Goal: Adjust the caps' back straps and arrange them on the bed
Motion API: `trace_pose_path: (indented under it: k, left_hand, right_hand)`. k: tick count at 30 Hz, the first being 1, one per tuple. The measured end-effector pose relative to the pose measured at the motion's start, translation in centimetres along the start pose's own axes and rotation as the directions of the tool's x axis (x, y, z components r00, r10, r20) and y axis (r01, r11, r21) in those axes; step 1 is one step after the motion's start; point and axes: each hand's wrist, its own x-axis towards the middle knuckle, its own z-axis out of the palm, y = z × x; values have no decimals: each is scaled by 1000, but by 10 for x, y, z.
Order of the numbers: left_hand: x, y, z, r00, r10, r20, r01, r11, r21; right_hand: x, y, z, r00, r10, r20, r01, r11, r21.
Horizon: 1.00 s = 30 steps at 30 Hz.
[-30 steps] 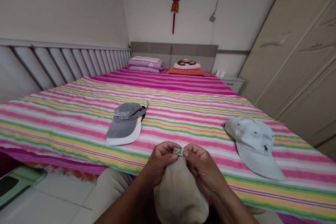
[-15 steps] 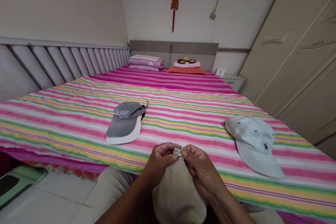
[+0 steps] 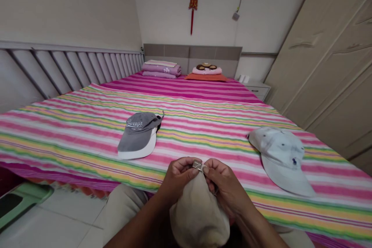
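Note:
A beige cap (image 3: 200,217) is gathered in front of me at the bottom middle, close to the bed's near edge. Its strap carries a small metal buckle (image 3: 197,165). My left hand (image 3: 178,178) is closed, pinching the buckle's left side between thumb and fingers. From the other side, my right hand (image 3: 225,186) pinches the strap right beside the buckle, with the remaining fingers curled behind it. Most of the strap is hidden by my fingers. On the bed lie a grey cap with white lettering (image 3: 138,133) to the left and a pale cap (image 3: 280,159) to the right.
A striped sheet (image 3: 203,120) covers the bed. Folded purple bedding (image 3: 161,69) and a pink pillow (image 3: 207,71) lie by the headboard (image 3: 212,55). A green stool (image 3: 31,195) stands on the tiled floor at left. A nightstand (image 3: 258,91) is at the far right.
The buckle has shifted slightly up and to the right between my fingers and tilted a little. My right hand has moved slightly right. The caps on the bed stay put.

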Motion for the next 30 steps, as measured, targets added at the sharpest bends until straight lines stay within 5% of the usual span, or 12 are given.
trace_pose_path:
  k: [6, 10, 12, 16, 20, 22, 23, 24, 27, 28, 30]
  left_hand:
    - [3, 39, 20, 965, 197, 172, -230, 951, 204]
    - [8, 80, 41, 813, 440, 380, -555, 784, 279]
    - [10, 94, 50, 735, 496, 462, -639, 734, 228]
    - [17, 111, 66, 638, 528, 561, -713, 680, 170]
    - [28, 120, 77, 595, 541, 594, -737, 662, 135]
    - [34, 115, 73, 610, 532, 587, -730, 665, 156]
    - [37, 109, 68, 635, 519, 573, -717, 671, 187]
    - [38, 100, 60, 670, 494, 554, -693, 684, 228]
    - [38, 62, 31, 813, 375, 445, -536, 780, 323]
    - [36, 48, 21, 855, 328, 403, -470, 819, 330]
    - [30, 25, 6, 908, 234, 348, -353, 874, 334]
  right_hand:
    - [-11, -29, 12, 989, -148, 24, 148, 989, 16]
    - [-25, -59, 22, 907, -419, 40, 420, 902, -101]
    - [-30, -69, 26, 782, -622, 45, 613, 752, -241]
    - [-27, -80, 29, 424, -899, 110, 824, 333, -459]
    - [-9, -90, 26, 114, -982, 153, 843, 14, -538]
    - [-1, -87, 21, 25, -985, 170, 827, -75, -558]
    - [2, -82, 18, 56, -984, 171, 816, -53, -575]
    - [5, -76, 14, 144, -976, 162, 802, 19, -597]
    - [6, -46, 3, 661, -750, 30, 629, 532, -567]
    - [5, -36, -1, 790, -612, -18, 531, 699, -479]
    - [4, -17, -7, 922, -382, -53, 347, 882, -319]
